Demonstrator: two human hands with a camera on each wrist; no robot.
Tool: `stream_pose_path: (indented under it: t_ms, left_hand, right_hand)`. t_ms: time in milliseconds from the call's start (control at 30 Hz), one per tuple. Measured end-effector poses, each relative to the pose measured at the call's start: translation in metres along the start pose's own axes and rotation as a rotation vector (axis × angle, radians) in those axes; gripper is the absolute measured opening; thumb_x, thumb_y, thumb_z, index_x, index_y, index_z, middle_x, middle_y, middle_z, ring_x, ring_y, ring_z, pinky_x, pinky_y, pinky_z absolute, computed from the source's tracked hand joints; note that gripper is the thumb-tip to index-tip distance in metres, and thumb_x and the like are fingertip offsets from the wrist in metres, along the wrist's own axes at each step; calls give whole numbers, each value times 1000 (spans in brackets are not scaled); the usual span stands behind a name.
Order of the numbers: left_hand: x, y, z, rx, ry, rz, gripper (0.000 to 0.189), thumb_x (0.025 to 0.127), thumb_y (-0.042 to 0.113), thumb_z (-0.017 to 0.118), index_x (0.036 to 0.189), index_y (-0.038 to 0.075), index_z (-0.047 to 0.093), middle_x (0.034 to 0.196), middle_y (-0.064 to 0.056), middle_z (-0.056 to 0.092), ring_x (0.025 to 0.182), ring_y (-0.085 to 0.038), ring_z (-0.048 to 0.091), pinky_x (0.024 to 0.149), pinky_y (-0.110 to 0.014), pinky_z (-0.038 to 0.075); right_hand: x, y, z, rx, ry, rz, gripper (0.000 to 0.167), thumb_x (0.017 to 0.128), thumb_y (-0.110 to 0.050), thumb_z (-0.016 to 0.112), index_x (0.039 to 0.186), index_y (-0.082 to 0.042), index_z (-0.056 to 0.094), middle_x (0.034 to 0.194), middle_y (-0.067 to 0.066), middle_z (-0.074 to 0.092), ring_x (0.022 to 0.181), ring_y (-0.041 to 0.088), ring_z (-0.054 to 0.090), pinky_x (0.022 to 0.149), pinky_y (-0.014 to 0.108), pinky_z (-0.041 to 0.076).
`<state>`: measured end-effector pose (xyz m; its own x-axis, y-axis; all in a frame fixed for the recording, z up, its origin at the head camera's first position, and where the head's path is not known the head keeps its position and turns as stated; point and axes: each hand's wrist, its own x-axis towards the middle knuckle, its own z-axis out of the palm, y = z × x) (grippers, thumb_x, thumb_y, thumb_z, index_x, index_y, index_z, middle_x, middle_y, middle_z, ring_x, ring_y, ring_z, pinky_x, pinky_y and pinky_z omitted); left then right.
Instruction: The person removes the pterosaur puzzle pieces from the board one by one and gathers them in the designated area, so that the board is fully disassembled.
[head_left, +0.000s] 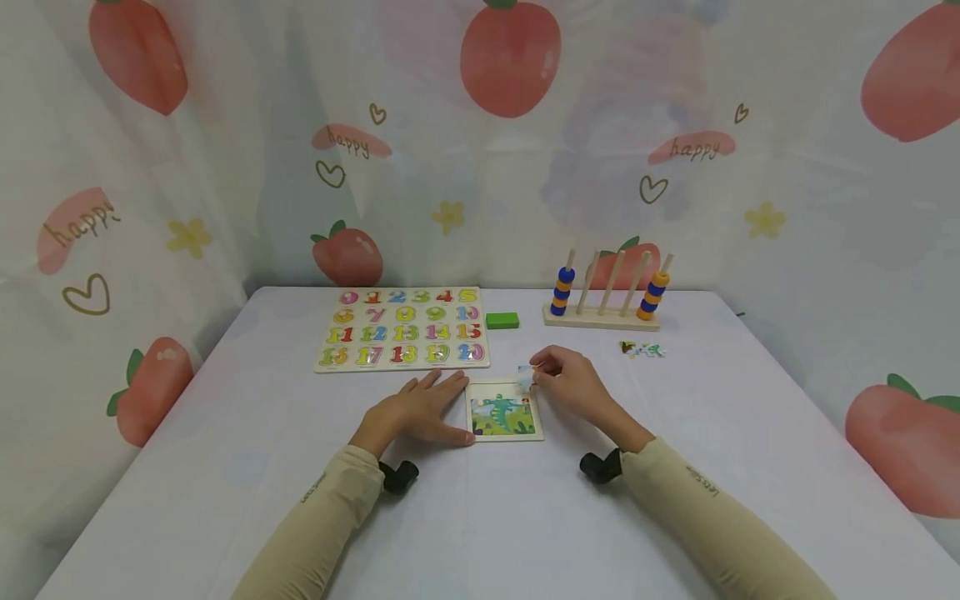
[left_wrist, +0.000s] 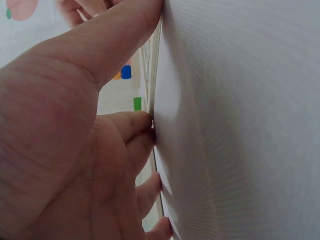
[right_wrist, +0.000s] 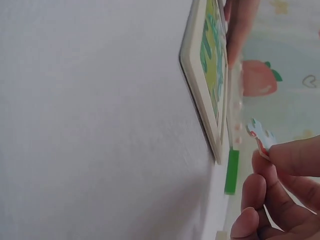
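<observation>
A square jigsaw puzzle point(head_left: 502, 417) in a pale wooden frame lies on the table, with a green dinosaur picture filling its lower part. My left hand point(head_left: 420, 410) lies spread along the frame's left side, thumb at the lower left corner and fingertips by the upper left one. Between thumb and fingers my right hand point(head_left: 572, 385) pinches a light-blue puzzle piece point(right_wrist: 262, 137) with some red on its edge. In the head view that piece overlaps the frame's upper right corner; the right wrist view shows it raised above the table.
Behind the frame lies a number board point(head_left: 401, 329) with colourful numerals. Beside it sits a green block point(head_left: 502, 321). A wooden peg stand point(head_left: 600, 318) with blue and orange beads stands at the back right, and a few loose puzzle pieces point(head_left: 642, 350) lie in front of it.
</observation>
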<state>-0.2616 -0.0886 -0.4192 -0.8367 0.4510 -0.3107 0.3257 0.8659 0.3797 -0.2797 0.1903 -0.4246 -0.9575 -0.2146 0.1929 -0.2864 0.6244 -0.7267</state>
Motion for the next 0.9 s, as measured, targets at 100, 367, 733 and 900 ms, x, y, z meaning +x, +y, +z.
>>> stream_pose_path:
  t_ms: [100, 367, 733, 900]
  left_hand:
    - [0, 0, 0, 2, 0, 4, 101, 93, 59, 77, 172, 21, 27, 179, 5, 18, 165, -28, 5, 131, -52, 7]
    - [0, 0, -2, 12, 3, 9, 100, 94, 59, 77, 172, 21, 26, 179, 5, 17, 165, -28, 5, 131, -52, 6]
    - [3, -2, 1, 9, 3, 14, 101, 93, 59, 77, 172, 21, 27, 179, 5, 18, 165, -29, 5, 131, -52, 6]
    - [1, -1, 1, -5, 5, 14, 101, 93, 58, 78, 172, 20, 28, 178, 4, 19, 165, -29, 6, 131, -53, 6]
  right_hand:
    - [1, 3, -5, 8, 18, -1, 18, 100, 0, 68, 117, 4, 71, 101, 13, 74, 96, 30, 69, 88, 42, 57]
    - [4, 13, -18, 12, 58, 73, 20, 103, -3, 64, 122, 3, 70, 101, 15, 74, 94, 29, 67, 81, 32, 55]
    - [5, 29, -37, 33, 100, 151, 27, 105, -3, 60, 128, 6, 67, 114, 22, 70, 99, 31, 65, 88, 37, 54]
    - [6, 39, -46, 16, 122, 174, 28, 104, -5, 60, 129, 6, 67, 114, 22, 70, 100, 31, 65, 85, 34, 52]
